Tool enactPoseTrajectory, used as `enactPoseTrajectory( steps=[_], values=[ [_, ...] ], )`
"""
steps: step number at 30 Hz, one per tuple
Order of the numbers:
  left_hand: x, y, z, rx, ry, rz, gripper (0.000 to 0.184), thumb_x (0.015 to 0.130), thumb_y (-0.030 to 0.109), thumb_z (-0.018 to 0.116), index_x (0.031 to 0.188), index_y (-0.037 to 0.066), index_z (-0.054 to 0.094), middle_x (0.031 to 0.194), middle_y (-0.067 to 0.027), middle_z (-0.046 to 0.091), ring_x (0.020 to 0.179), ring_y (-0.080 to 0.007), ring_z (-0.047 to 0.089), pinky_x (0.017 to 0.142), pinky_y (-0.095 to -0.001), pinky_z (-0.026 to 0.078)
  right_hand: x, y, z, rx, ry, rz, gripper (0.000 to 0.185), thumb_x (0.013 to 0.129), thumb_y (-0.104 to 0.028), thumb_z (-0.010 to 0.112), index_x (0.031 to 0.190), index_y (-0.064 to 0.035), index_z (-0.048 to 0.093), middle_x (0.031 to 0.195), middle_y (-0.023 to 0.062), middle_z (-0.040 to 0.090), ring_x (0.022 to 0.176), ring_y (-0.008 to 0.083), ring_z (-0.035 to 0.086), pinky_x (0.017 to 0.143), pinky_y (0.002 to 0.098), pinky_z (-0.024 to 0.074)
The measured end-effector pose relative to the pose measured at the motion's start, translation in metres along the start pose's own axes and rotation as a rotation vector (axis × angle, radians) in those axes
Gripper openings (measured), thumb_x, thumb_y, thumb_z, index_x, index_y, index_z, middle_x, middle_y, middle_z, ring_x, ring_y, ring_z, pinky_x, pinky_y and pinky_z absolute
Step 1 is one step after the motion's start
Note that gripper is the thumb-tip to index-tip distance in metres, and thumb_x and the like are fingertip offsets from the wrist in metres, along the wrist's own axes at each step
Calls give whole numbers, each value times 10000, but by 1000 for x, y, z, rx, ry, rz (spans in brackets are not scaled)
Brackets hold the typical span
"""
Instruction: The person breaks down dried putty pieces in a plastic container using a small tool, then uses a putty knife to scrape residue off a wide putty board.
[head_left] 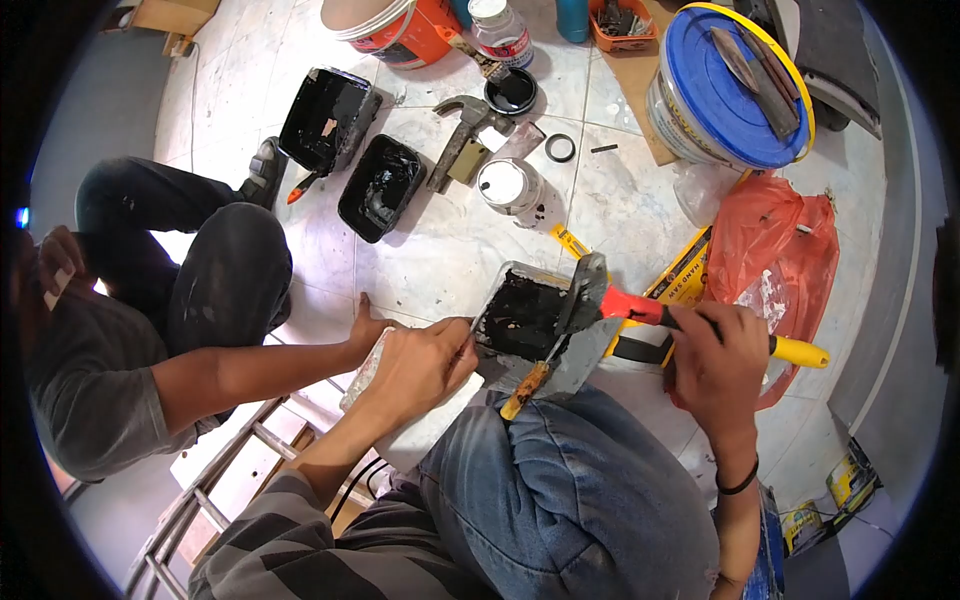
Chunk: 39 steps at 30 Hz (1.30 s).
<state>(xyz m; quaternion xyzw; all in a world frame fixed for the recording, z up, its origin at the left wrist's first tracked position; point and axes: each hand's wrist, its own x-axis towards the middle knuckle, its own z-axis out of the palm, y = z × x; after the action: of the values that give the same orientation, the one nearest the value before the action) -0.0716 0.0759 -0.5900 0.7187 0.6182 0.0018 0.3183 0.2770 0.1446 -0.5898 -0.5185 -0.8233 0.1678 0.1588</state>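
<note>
A square container of thick black paint stands in front of my knees. My left hand is closed at its near left corner, fingers curled over the rim; a white flat-sided object lies under this hand. My right hand grips a scraper-like tool by its handle, which is red and black; a yellow end sticks out past my hand. The tool's dark, paint-coated head is over the container's right side. A yellow-handled brush or scraper leans at the container's near edge.
A co-worker sits at left, one hand near mine. Ahead are black paint trays, a claw hammer, a white jar and an orange bucket. At right are a blue-lidded bucket and a red plastic bag.
</note>
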Motion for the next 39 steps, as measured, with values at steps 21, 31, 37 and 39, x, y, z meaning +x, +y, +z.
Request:
enactPoseTrajectory(
  steps=[21,31,37,39],
  values=[
    [6,1,-23,-87,34,-161,195,926,166,650,815,17,588,767,-183,658,652,-407,650,616,-485,496,-13,50,1,1210,-332,628,274,1078,-195,531,1180,10,681,780,17,652,554,28,468,493,193,346],
    [5,-3,-29,-108,37,-199,183,924,171,639,832,21,589,755,-182,641,657,-413,639,605,-494,486,-9,42,3,1186,-404,619,243,1059,-156,548,1152,22,685,850,41,678,589,37,510,527,218,402],
    [7,1,-30,-78,50,-163,169,901,173,648,832,30,589,754,-169,643,651,-406,636,597,-488,487,6,11,5,509,-45,135,256,885,-75,732,1140,-55,719,994,74,692,833,236,623,775,380,474],
    [6,1,-29,-44,79,-105,161,901,173,652,835,39,589,752,-154,648,642,-397,641,590,-480,498,13,-3,-2,359,-31,84,280,856,-82,756,1134,-86,728,993,73,679,872,264,615,802,403,460]
  ],
)
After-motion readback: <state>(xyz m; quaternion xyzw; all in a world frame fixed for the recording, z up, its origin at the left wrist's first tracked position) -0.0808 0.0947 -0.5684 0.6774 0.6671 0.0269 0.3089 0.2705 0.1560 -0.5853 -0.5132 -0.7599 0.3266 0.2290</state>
